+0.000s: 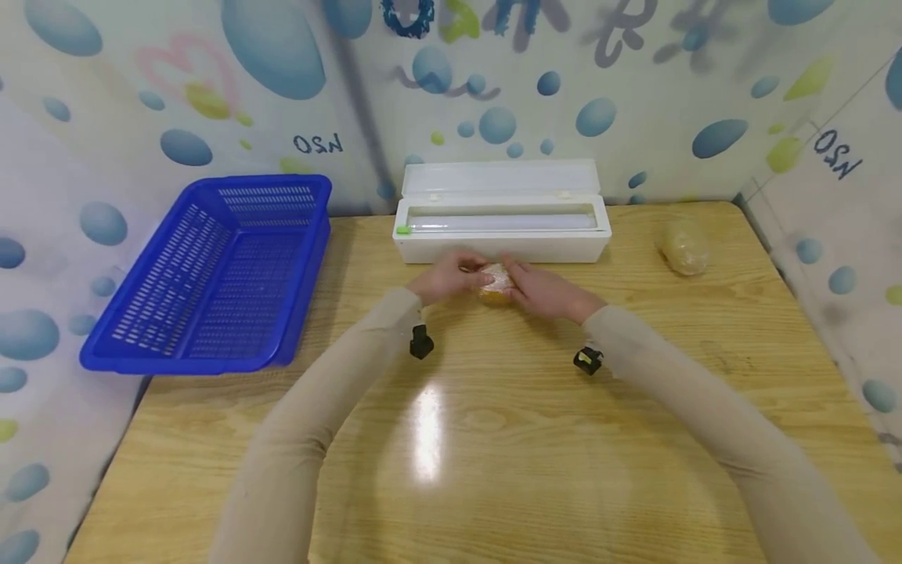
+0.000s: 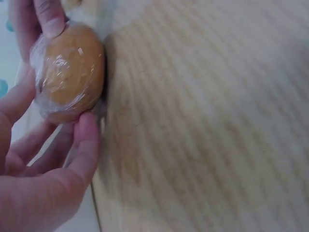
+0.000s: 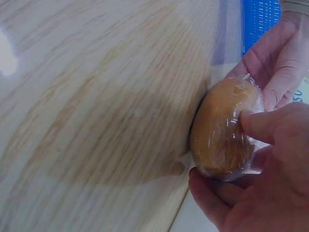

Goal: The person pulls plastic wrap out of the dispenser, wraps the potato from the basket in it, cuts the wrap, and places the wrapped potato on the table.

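Observation:
Between my two hands is a smooth, orange-brown bun (image 3: 219,130) wrapped in clear cling film, close over the table. My left hand (image 1: 451,278) holds it from the left with thumb and fingertips; the left wrist view shows the fingers curled along the side of the bun (image 2: 75,67). From the other side my right hand (image 1: 548,292) grips it, its thumb pressing the film on top and its fingers curled under the edge. Right behind both hands stands a white cling film dispenser (image 1: 502,249) with its lid raised, a film roll (image 1: 503,222) and a green slider (image 1: 404,230).
A blue plastic basket (image 1: 299,274) with slotted walls stands at the left of the wooden table (image 1: 493,470). At the back right lies a pale yellowish rounded thing in clear film (image 1: 685,247). A patterned wall (image 1: 451,117) borders the table's back edge.

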`<act>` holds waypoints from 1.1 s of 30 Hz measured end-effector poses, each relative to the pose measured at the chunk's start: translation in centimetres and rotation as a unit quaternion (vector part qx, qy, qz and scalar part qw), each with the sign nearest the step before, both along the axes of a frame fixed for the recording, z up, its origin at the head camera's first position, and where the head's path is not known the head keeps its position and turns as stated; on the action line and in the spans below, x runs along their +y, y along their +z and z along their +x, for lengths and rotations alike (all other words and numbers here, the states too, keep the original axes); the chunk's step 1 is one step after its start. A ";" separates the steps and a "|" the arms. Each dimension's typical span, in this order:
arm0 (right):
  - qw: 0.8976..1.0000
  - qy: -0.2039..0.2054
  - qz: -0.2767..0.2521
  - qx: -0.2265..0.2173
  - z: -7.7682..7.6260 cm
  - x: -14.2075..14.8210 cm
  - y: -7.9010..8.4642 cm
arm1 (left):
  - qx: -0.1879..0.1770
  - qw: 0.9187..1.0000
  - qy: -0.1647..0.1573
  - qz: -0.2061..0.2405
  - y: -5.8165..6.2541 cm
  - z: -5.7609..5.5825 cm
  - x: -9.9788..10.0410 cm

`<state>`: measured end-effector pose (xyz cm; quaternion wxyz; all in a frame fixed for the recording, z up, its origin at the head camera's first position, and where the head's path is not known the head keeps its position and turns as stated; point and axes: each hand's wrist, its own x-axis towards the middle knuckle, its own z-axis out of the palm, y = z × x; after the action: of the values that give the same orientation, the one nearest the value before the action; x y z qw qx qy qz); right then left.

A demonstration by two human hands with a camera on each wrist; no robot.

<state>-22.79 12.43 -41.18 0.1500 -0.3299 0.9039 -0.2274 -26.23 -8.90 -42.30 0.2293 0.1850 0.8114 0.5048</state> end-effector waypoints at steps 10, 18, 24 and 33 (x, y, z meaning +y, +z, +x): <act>1.000 -0.009 0.018 -0.014 -0.1 -0.3 0.1 | -0.083 0.996 -0.025 0.029 -0.3 -0.7 -1.3; 1.000 -0.011 0.016 -0.016 0.0 -0.2 0.3 | 0.018 0.998 -0.044 -0.038 0.6 0.6 0.0; 1.000 -0.007 0.011 -0.013 -0.1 -0.2 0.6 | 0.175 0.944 -0.137 -0.245 0.6 2.8 2.0; 0.999 -0.028 -0.018 -0.023 -0.3 -0.1 0.2 | 0.298 0.852 -0.113 -0.415 0.8 4.2 3.9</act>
<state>-23.06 12.35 -41.02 0.1578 -0.3018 0.9049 -0.2554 -22.00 -4.98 -41.47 0.0873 0.3051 0.9482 0.0120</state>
